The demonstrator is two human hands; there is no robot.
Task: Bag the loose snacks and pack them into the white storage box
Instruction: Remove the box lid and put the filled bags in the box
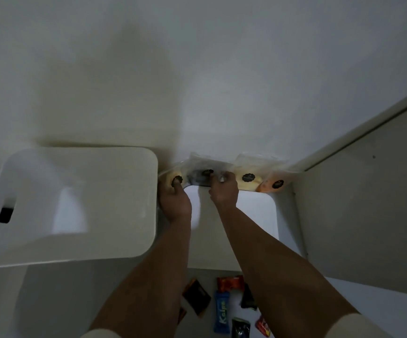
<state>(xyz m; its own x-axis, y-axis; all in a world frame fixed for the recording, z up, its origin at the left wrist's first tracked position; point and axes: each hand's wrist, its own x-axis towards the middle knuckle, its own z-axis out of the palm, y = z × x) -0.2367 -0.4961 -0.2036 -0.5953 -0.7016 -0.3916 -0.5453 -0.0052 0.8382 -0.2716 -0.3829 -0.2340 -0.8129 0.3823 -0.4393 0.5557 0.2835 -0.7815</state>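
Several clear bags with round black stickers lean in a row against the wall. My left hand pinches the leftmost bag, which holds pale yellow contents. My right hand grips the lower edge of the neighbouring bag with dark contents. Two more bags, one yellow and one orange, stand to the right, untouched. The white storage box sits open at the left with a slot handle in its side and nothing visible inside. Loose wrapped snacks lie on the surface near me, between my forearms.
A flat white rounded lid-like panel lies under my hands. A cabinet side wall closes off the right. The back wall stands right behind the bags. The light is dim.
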